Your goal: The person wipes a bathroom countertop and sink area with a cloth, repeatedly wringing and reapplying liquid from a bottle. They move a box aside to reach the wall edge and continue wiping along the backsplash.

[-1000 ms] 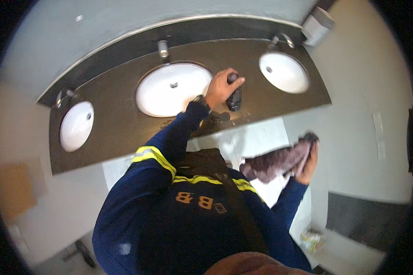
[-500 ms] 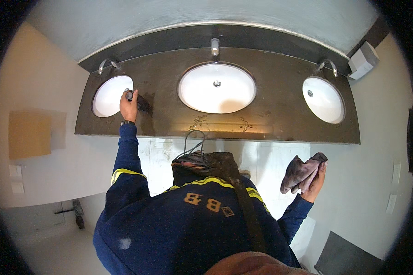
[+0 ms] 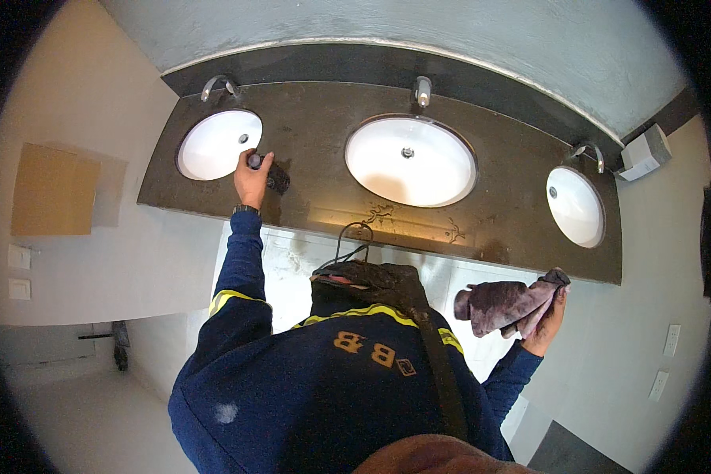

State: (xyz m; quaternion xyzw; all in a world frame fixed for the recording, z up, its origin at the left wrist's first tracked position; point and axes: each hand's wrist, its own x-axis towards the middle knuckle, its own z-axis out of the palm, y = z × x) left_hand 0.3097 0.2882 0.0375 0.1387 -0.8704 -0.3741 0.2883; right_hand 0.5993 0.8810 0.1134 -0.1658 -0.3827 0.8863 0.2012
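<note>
My left hand [image 3: 252, 183] is closed round the top of a dark bottle [image 3: 277, 178], which is at the counter beside the left basin [image 3: 213, 146]. The bottle's round cap shows between thumb and fingers; its kind is too dark to make out. On the right, my right hand [image 3: 548, 324] grips a stained, purplish-grey cloth [image 3: 502, 308] in front of the counter's edge. The cloth bunches at the fingers and hangs out toward the left, partly hiding them.
A dark counter [image 3: 308, 150] carries the left basin, a middle basin [image 3: 403, 178] and a right basin [image 3: 570, 209], each with a chrome tap. Water puddles [image 3: 378, 213] lie near its front edge. A white box-shaped dispenser [image 3: 645, 152] is on the right wall.
The view has turned, so the counter now slants down to the right. The cloth has swung out further to the left from my right hand. My left hand keeps its hold on the bottle.
</note>
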